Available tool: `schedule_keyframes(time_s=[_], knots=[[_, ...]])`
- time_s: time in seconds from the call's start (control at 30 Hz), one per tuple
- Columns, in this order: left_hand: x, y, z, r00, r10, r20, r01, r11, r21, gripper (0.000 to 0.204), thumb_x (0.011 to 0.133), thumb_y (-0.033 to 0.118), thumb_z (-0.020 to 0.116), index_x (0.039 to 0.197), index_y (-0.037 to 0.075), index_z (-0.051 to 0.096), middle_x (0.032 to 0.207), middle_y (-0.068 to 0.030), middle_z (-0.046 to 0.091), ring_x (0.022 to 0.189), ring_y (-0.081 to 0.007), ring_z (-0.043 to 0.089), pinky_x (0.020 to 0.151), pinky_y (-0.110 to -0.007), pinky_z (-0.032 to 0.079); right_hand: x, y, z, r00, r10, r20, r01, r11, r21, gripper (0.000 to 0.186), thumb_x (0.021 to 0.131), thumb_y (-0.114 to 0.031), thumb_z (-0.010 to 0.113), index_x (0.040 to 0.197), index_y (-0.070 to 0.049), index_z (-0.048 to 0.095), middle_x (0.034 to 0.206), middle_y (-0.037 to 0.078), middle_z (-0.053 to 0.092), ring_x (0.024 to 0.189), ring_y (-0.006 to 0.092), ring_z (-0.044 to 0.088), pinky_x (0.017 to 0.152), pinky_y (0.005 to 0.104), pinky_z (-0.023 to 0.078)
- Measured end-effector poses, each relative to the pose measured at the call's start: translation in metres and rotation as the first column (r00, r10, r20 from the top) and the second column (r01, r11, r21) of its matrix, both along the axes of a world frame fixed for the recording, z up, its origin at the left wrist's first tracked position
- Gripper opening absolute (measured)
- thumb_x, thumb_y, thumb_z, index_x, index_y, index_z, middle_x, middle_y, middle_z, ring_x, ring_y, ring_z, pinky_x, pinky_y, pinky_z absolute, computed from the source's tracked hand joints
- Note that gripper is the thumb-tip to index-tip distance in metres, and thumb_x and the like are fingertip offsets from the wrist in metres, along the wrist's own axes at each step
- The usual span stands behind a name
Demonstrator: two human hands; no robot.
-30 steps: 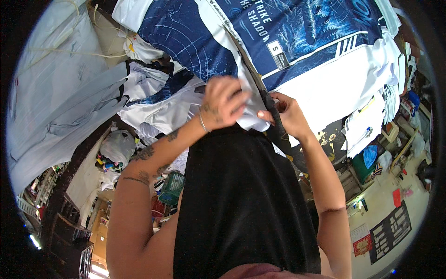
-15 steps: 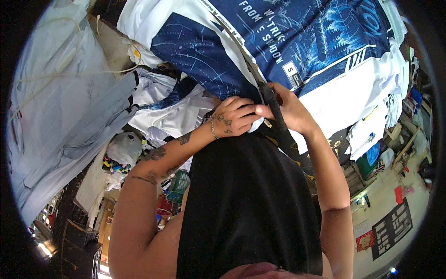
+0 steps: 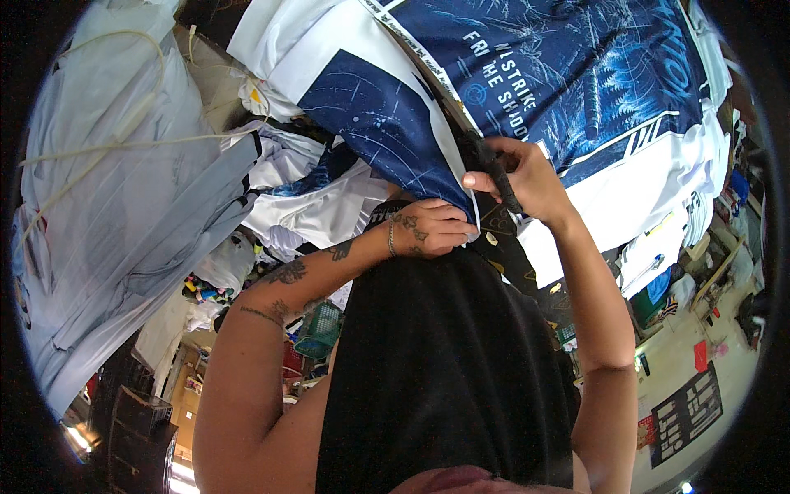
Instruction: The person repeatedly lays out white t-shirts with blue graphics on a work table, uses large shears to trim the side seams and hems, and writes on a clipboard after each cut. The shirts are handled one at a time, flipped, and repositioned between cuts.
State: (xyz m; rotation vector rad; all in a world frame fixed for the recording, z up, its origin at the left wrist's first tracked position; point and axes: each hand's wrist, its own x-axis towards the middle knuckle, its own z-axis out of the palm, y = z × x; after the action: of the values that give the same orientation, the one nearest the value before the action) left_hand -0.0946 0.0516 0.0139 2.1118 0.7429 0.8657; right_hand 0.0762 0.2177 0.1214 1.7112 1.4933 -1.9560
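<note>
Blue-and-white printed jersey (image 3: 527,90) is pinched at its hem by the left hand (image 3: 436,229) — a black strap (image 3: 498,177) is clasped in the right hand (image 3: 527,177)

A floor (image 3: 683,375) was seen at the lower right, cluttered: a black printed sign (image 3: 685,412) and a small red item (image 3: 700,356) were laid on it.
</note>
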Motion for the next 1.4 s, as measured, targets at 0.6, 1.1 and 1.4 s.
schedule_keyframes(time_s=[0.6,1.1,1.4], knots=[[0.029,-0.01,-0.018,0.908,-0.385,0.167,0.409,0.9,-0.15,0.015,0.085,0.012,0.066,0.098,0.01,0.073,0.098,-0.0042,0.07,0.101,-0.0236,0.066,0.089,-0.036,0.056,-0.039,0.048,-0.007,0.992,0.124,-0.015,-0.123,0.991,0.043,0.086,0.069,-0.069,0.088,0.115,0.003,0.074,0.092,0.015,0.074,0.085,0.0243,0.071,0.08,0.0359,0.056],[0.165,-0.022,-0.045,0.655,-0.7,0.284,0.755,0.607,-0.247,0.019,0.079,0.006,0.076,0.097,0.001,0.073,0.091,-0.0196,0.075,0.09,-0.0364,0.072,0.082,-0.047,0.055,-0.078,0.067,-0.013,0.954,0.284,0.095,-0.297,0.938,0.178,0.101,0.063,-0.078,0.085,0.121,0.005,0.075,0.108,0.022,0.076,0.1,0.0324,0.074,0.095,0.039,0.055],[0.144,0.076,0.052,0.847,-0.365,-0.387,0.224,0.904,-0.363,0.038,0.094,0.031,0.074,0.125,0.009,0.072,0.131,-0.0122,0.069,0.127,-0.0219,0.06,0.111,-0.037,0.044,0.077,-0.048,0.079,0.988,0.025,-0.156,0.057,0.863,0.501,0.073,0.069,-0.051,0.095,0.12,-0.002,0.075,0.079,0.01,0.066,0.074,0.0205,0.064,0.072,0.0374,0.053]])
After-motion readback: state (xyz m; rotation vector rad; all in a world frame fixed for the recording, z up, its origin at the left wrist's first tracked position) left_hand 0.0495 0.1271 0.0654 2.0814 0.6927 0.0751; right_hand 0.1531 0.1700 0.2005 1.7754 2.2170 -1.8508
